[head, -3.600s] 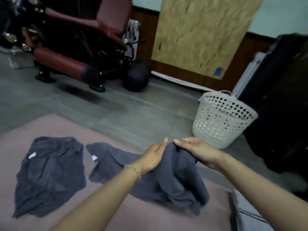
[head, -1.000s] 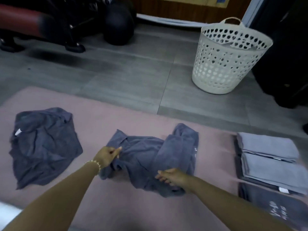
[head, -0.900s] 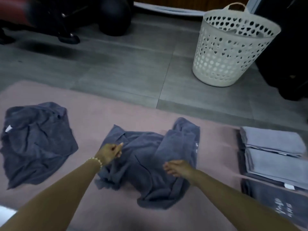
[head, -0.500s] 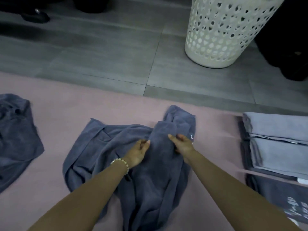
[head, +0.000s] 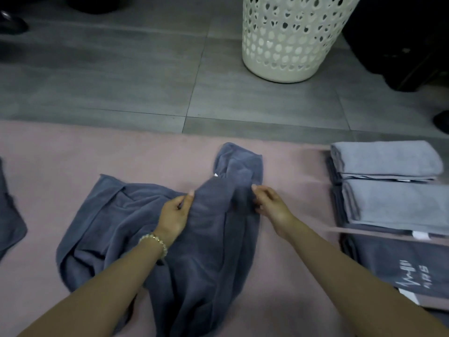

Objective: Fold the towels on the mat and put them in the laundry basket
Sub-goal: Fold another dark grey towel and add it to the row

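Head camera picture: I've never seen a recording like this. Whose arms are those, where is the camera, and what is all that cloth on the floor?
No machine here: a person wears a camera on the head, looking down at their own arms. The left hand, with a bead bracelet, and the right hand each pinch a crumpled dark blue towel lying on a pink mat. To the right sit folded grey towels stacked on darker ones. Another dark towel peeks in at the left edge. Beyond the mat, on the grey tiled floor, stands the white laundry basket.
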